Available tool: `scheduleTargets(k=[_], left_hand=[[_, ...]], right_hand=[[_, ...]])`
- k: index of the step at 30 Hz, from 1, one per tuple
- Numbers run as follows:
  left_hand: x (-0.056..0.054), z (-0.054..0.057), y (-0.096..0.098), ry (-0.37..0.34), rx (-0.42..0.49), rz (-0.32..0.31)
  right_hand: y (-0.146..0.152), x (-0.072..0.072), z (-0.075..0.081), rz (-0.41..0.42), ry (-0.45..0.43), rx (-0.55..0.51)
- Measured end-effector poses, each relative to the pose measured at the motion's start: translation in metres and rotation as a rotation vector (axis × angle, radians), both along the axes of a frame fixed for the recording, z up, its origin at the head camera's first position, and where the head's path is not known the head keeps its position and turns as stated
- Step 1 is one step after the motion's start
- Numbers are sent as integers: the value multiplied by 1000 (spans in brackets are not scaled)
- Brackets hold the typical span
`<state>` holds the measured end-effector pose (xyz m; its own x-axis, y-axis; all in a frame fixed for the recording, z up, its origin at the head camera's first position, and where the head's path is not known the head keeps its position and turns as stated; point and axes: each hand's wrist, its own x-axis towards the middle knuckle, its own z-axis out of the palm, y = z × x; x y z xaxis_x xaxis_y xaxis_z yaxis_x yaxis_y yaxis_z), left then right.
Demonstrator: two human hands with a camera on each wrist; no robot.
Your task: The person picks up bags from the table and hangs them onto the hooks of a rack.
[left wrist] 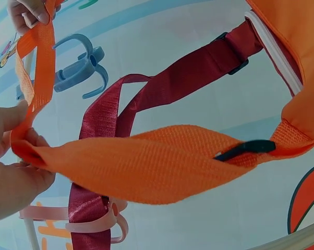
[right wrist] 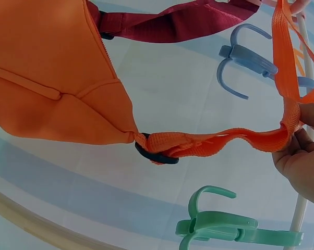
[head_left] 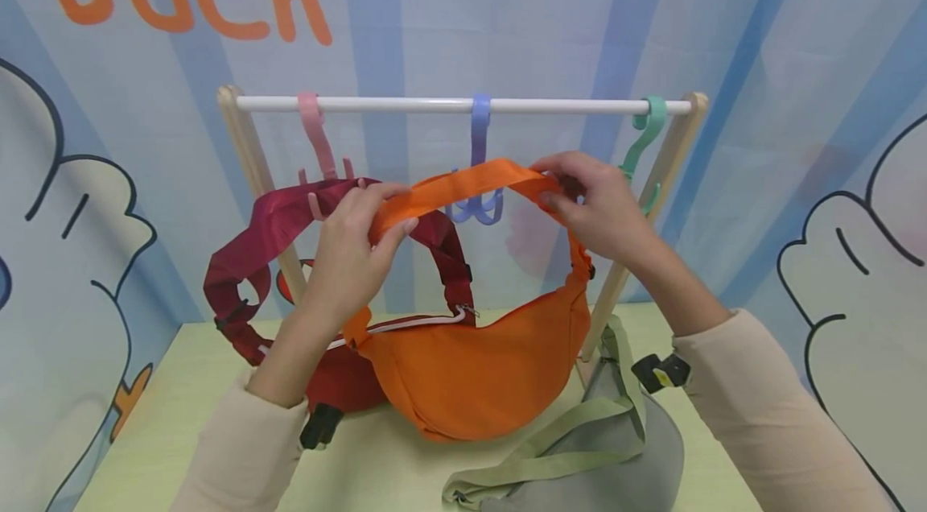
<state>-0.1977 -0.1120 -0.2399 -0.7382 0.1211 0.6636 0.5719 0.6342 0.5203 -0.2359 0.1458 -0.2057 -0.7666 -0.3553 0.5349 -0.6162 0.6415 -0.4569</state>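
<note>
An orange crossbody bag (head_left: pixel 481 371) hangs from its wide strap (head_left: pixel 463 183), which both hands hold up. My left hand (head_left: pixel 355 250) pinches the strap on its left side, thumb below and fingers above. On the other side my right hand (head_left: pixel 597 206) pinches it between thumb and fingers. Just behind the strap's middle is a blue hook (head_left: pixel 479 134) on the white rail (head_left: pixel 405 105), its prongs partly covered by the strap. A dark red bag (head_left: pixel 344 383) hangs by its strap (head_left: pixel 278 214) from the pink hook (head_left: pixel 313 130), behind my left hand.
A grey-green bag (head_left: pixel 615 456) lies on the pale table (head_left: pixel 362 472) at the front right, its strap looped over it. The green hook (head_left: pixel 644 138) hangs near the right wooden post (head_left: pixel 677 166), behind my right hand. A printed cloth backdrop (head_left: pixel 521 13) stands behind the rack.
</note>
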Motion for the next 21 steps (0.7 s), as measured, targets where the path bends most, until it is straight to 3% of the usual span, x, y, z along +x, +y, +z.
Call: scheduleTargets(k=[13, 21], left_hand=[[-5, 4, 2, 45, 41, -19], [-6, 7, 3, 9, 44, 0]], right_hand=[[0, 1, 1, 1, 3, -3], [2, 1, 2, 6, 11, -8]])
